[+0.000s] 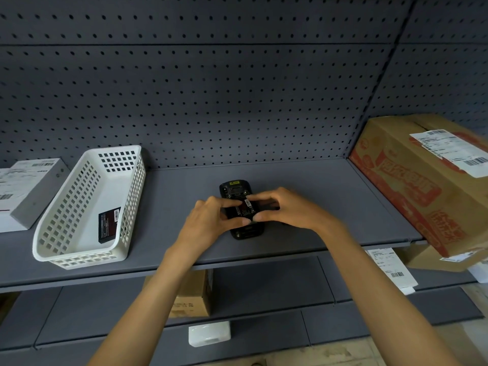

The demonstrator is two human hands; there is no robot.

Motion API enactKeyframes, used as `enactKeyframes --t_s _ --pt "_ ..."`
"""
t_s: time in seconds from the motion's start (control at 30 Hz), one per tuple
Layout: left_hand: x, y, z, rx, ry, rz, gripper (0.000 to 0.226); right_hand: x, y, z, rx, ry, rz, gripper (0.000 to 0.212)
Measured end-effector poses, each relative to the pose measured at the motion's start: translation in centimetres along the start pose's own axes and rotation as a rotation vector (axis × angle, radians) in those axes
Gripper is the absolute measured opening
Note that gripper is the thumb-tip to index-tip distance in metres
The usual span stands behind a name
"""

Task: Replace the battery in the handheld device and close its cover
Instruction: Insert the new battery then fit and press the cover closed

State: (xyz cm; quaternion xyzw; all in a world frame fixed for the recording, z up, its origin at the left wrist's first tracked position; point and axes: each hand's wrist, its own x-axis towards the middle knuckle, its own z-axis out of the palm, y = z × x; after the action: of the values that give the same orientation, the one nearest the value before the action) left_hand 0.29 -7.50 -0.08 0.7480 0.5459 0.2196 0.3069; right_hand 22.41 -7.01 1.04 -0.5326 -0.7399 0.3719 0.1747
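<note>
A black handheld device (235, 190) lies face down on the grey shelf (303, 186), its back open. A black battery (244, 211) with a white label sits in the open back. My left hand (208, 220) pinches the battery's left edge with thumb and fingers. From the other side, my right hand (285, 208) grips the battery's right edge. Both hands hide the device's middle. A second black battery (108, 227) leans inside the white basket (79, 249) on the left. A dark piece by my right fingers (274, 206) may be the cover; I cannot tell.
A grey-white box (31, 191) lies at the far left. A large printed cardboard box (427, 180) overhangs the shelf's right end. Pegboard (211, 101) backs the shelf. Lower shelves hold a small carton (192, 297), a white plastic box (210, 332) and a labelled parcel (390, 268).
</note>
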Motion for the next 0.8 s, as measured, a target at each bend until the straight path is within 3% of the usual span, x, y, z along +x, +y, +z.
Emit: enactKeyframes --t_s 0.57,0.8 --pt "0.17 0.05 -0.15 0.159 0.058 0.041 0.053 0.79 -0.15 0.29 -0.097 0.022 -0.019 0.059" --pt "0.89 -0.37 -0.04 0.087 -0.024 0.048 0.062 0.93 -0.27 0.0 -0.136 -0.021 -0.017 0.053"
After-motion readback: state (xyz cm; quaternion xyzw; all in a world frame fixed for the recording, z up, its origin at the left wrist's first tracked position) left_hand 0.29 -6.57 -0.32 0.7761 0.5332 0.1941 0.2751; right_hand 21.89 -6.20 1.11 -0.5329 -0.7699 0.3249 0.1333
